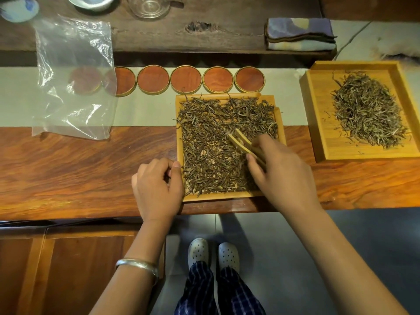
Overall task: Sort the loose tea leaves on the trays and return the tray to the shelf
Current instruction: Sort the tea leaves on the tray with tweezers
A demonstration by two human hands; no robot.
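A square bamboo tray (229, 196) lies at the table's front edge, covered with dark loose tea leaves (211, 144). My right hand (284, 171) grips bamboo tweezers (244, 142) whose tips rest among the leaves in the tray's right half. My left hand (156, 185) sits at the tray's left rim, thumb and forefinger pinched together at the edge; what they pinch is too small to tell. A second bamboo tray (318, 110) at the right holds a heap of paler tea leaves (368, 110).
A row of round wooden coasters (186, 79) lies behind the near tray. A clear plastic bag (72, 76) lies at the left. A folded cloth (300, 34), a glass vessel (148, 6) and porcelain cups (91, 2) stand at the back.
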